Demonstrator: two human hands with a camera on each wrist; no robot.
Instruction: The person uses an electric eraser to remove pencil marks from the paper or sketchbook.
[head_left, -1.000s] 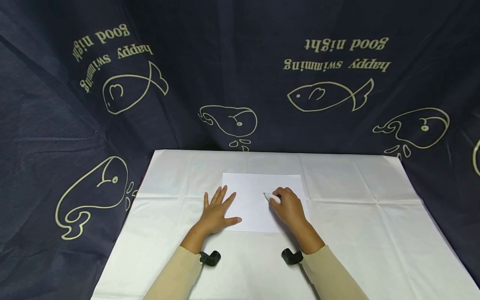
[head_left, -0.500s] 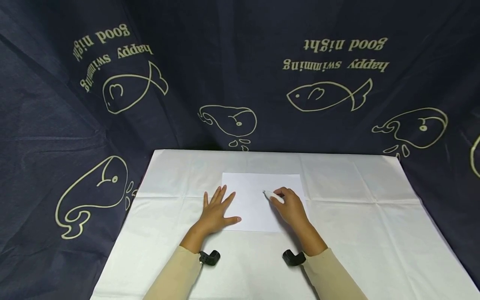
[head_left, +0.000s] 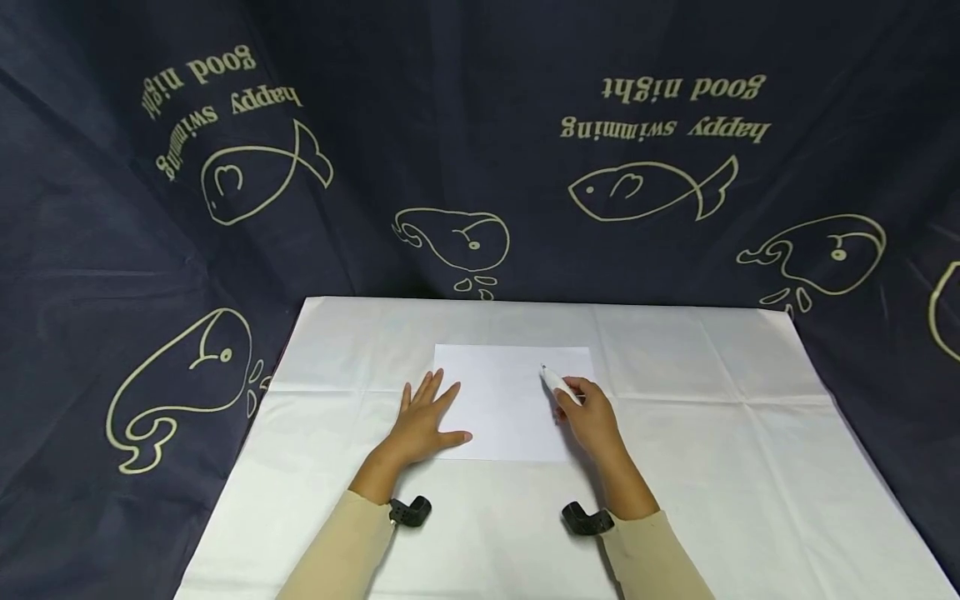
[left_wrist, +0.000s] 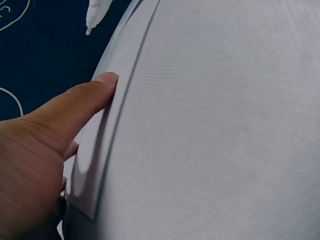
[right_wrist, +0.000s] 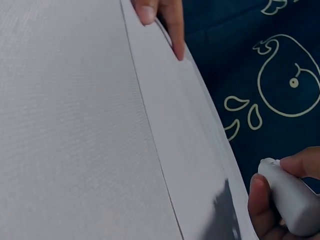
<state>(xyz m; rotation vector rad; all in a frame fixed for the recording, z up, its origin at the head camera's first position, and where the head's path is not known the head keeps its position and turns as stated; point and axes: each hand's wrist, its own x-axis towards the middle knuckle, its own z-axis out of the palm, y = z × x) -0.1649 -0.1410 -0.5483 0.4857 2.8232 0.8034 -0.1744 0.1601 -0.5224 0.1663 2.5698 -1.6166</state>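
Observation:
A blank-looking white sheet of paper (head_left: 504,417) lies on the white cloth-covered table. On its left part my left hand (head_left: 415,429) rests with fingers spread, the thumb (left_wrist: 100,87) near the paper's front edge in the left wrist view. My right hand (head_left: 597,421) pinches a thick white pen (head_left: 558,383) with a narrow tip, over the paper's right side. In the left wrist view the pen (left_wrist: 97,14) appears raised, its tip apart from the sheet. The right wrist view shows its rounded back end (right_wrist: 300,215) between thumb and fingers.
Wrinkled white cloth covers the table (head_left: 720,450) around the paper. Behind and to the left hangs a dark blue curtain (head_left: 540,258) with fish and whale outlines and lettering. Black wrist cameras (head_left: 587,518) sit on both wrists.
The right hand has moved right and slightly away with the pen, lifting its tip from near the middle of the paper. The left hand stays on the sheet; the head view has shifted slightly.

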